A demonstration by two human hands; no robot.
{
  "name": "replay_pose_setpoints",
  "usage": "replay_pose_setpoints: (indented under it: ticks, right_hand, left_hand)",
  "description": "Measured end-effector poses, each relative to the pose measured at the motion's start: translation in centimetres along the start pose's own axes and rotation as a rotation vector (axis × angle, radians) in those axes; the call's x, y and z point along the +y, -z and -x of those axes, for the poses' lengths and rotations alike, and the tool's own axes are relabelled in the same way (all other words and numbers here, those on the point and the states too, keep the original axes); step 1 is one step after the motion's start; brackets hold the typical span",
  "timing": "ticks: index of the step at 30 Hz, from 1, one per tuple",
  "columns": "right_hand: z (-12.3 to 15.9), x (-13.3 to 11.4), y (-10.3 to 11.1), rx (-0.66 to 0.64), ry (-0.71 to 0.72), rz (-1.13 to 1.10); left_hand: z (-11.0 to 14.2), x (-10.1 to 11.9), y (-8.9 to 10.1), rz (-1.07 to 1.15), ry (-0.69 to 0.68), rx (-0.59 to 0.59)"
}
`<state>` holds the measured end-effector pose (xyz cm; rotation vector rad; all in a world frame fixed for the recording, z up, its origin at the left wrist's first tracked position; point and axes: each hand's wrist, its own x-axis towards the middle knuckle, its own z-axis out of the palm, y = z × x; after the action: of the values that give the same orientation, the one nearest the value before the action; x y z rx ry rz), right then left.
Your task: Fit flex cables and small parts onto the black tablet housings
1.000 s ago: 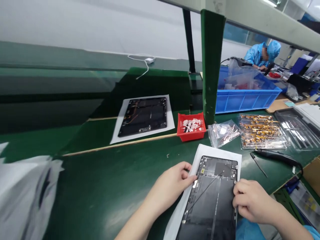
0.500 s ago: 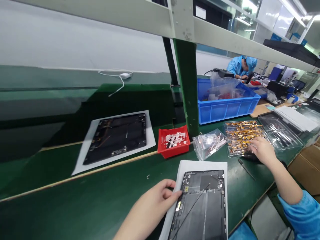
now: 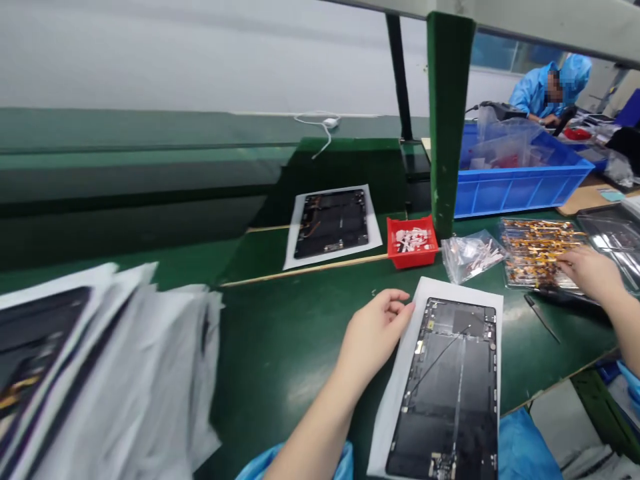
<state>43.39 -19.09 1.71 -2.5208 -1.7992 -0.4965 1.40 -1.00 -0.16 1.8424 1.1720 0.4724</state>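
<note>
A tablet back housing (image 3: 440, 393) with a thin black cable across its inside lies on a white sheet (image 3: 400, 407) in front of me. My left hand (image 3: 377, 327) rests at the sheet's upper left edge, fingers loosely curled and apart, holding nothing visible. To the right, my right hand (image 3: 595, 272) reaches over a clear tray (image 3: 537, 250) full of orange-gold flex cables. Its fingertips are pinched together on a flex cable among them. Just below that tray lies a dark pen-like tool (image 3: 543, 319).
A red bin (image 3: 413, 257) of small white pieces and a plastic bag (image 3: 473, 257) sit beyond the housing. Another housing (image 3: 333, 223) lies farther back. White-sheeted housings (image 3: 145, 373) are stacked left. A blue crate (image 3: 525, 190) stands behind a green post (image 3: 447, 127); a co-worker (image 3: 550, 93) sits beyond.
My view has swung left and down, bringing the stack at left into sight. My left thumb has come off the housing's edge to the sheet's edge. My right hand stays at the flex cable tray.
</note>
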Motion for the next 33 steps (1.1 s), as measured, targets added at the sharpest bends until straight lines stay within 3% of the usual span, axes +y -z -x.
replay_pose_setpoints:
  ticks: [3, 6, 9, 13, 17, 20, 24, 33]
  right_hand:
    - [0.2, -0.1, 1.8, 0.124, -0.014, -0.060]
    - [0.6, -1.8, 4.3, 0.237, -0.027, -0.149]
    - [1.0, -5.4, 6.4, 0.285, 0.010, -0.288]
    - [0.7, -12.4, 7.5, 0.167, 0.178, -0.521]
    - [-0.8, -18.5, 6.8, 0.031, 0.387, -0.688]
    - [-2.3, -21.0, 5.8, -0.017, 0.496, -0.745]
    - [-3.9, -21.6, 4.4, -0.030, 0.512, -0.799]
    - [-3.6, -22.0, 1.8, -0.159, 0.409, -1.009]
  left_hand:
    - [0.1, -0.1, -0.1, 0.008, -0.005, 0.016]
    - [0.3, -0.1, -0.2, 0.029, -0.011, 0.014]
    - [0.3, 0.1, -0.2, 0.078, -0.032, -0.004]
    - [0.4, 0.4, -0.3, 0.173, -0.078, -0.071]
    - [0.5, 0.5, -0.9, 0.305, -0.091, -0.159]
    - [0.6, 0.4, -1.4, 0.584, -0.041, -0.246]
    - [0.6, 0.4, -1.7, 0.805, 0.033, -0.256]
    - [0.8, 0.2, -2.0, 0.836, 0.111, -0.137]
